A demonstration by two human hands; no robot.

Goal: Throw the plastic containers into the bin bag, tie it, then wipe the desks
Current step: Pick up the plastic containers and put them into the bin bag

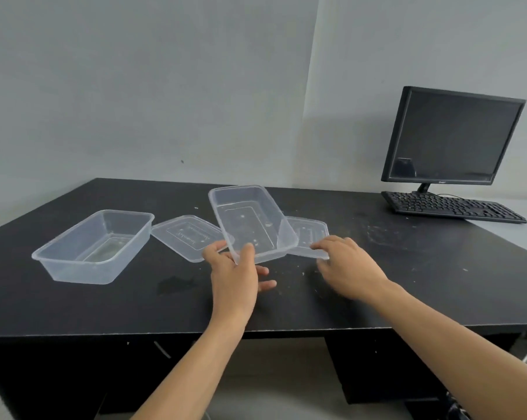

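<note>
While left hand [235, 269] grips tilted container [250, 219] near rim, right hand [347, 265] touches adjacent lid [309, 234], grip unclear.

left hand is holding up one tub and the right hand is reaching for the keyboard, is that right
Not quite. The right hand is at the clear lid beside the tub, not the keyboard, which lies far to the right. The left hand does hold up the tub, as the head view shows.

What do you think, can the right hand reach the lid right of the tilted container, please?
Probably yes: the right hand has its fingers at the near edge of the lid, with nothing between; the tilted container, held by the left hand, only overlaps its left side.
</note>
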